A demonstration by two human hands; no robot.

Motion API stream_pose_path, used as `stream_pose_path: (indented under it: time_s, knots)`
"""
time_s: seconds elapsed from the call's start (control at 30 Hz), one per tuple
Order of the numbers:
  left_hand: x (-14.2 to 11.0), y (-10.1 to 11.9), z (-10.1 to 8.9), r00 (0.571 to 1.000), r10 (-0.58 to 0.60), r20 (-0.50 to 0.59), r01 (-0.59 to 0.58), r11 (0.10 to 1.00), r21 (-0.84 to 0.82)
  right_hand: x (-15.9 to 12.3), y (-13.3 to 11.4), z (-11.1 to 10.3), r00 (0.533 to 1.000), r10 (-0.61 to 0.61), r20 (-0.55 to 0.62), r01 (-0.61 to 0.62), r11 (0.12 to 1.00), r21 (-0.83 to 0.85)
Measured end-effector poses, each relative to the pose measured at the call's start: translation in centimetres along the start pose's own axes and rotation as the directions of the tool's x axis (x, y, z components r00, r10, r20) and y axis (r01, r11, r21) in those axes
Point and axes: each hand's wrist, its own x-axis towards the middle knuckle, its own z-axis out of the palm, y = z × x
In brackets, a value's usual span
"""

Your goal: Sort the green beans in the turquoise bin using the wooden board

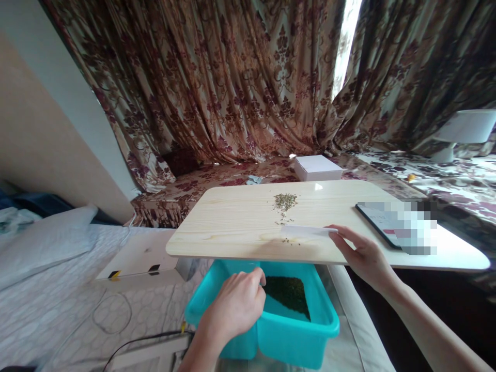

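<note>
Pale wood-grain counter with loose granules, two hands and a turquoise tub

Surface: a pale wood-grain counter (220, 219) with rounded corners. Room: brown-and-burgundy floral curtains (232, 77) behind; a white drum-shaded lamp (470, 126) at right; a white rectangular box (318, 168) beyond the far edge; a bed with pale quilted cover (70, 305) at left.

On the counter: a loose pile of small green-brown granules (285, 200), right of centre, trailing toward the near edge. Wood grain stretches from the pile to the left corner; another stretch separates pile from a dark-edged flat tablet (377, 225) at right.

Right hand (354, 248): thumb and fingers pinching one end of a thin white strip (308, 231), stray granules on its near and far sides. Left hand (242, 297): fingers curled, over a turquoise two-compartment plastic tub (327, 328) below the near edge; whether it holds anything cannot be told. Dark granular material (289, 294) in the tub's right compartment.

Writing: tablet screen partly pixelated, text illegible.
</note>
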Motion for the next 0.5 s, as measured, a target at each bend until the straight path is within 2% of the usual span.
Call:
stream_pose_path:
  time_s: [0.2, 0.43, 0.5]
  knots:
    - [0.2, -0.2, 0.1, 1.000, 0.002, -0.001, -0.002, 1.000, -0.004, -0.1, -0.2, 0.4, 1.000, 0.003, -0.002, -0.003, 1.000, 0.015]
    - [0.2, 0.1, 0.2, 1.000, 0.010, -0.001, -0.010, 1.000, -0.001, -3.5, -2.9, -0.5, 0.985, -0.017, 0.171, -0.014, 0.984, 0.177]
    - [0.2, 0.2, 0.2, 1.000, 0.014, -0.001, -0.014, 1.000, 0.003, -3.7, -3.0, -0.9, 0.985, -0.026, 0.172, -0.005, 0.984, 0.178]
